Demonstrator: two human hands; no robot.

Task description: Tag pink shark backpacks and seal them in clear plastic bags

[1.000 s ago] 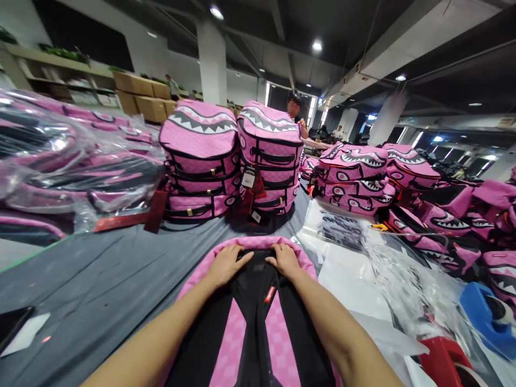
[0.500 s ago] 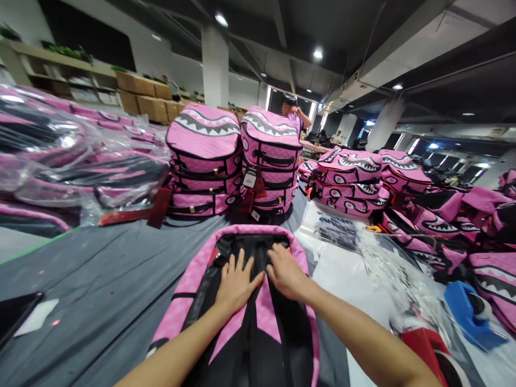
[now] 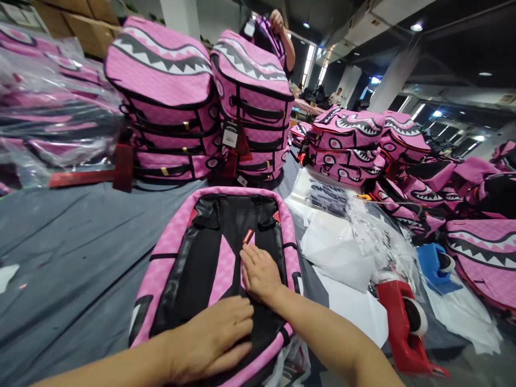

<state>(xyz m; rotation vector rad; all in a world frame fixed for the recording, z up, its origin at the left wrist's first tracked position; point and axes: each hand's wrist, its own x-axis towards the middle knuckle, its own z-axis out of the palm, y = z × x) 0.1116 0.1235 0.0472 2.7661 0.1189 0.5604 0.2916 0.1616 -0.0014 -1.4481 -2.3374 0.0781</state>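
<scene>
A pink and black backpack (image 3: 228, 215) lies with its strap side up and its top end pointing away from me. My right hand (image 3: 260, 274) rests flat on the back panel, fingers stretched out beside a small red label (image 3: 248, 236). Nearer to me, my left hand (image 3: 217, 336) is over the lower part of the panel, its fingers loosely bent and holding nothing visible. Whether the left palm touches the fabric is hard to see. My left forearm covers part of the bag's bottom end.
Stacked pink shark-mouth backpacks (image 3: 161, 70) stand beyond the bag. Plastic-wrapped backpacks (image 3: 52, 118) lie at left. To the right are clear plastic bags (image 3: 379, 236), a red tape dispenser (image 3: 397, 322) and a blue tape dispenser (image 3: 433, 266). Another person's hand (image 3: 277, 22) holds a backpack behind the stacks.
Both hands have moved down the back panel towards me from its top end, the left one farther. My view has tilted down. The person behind now lifts a backpack.
</scene>
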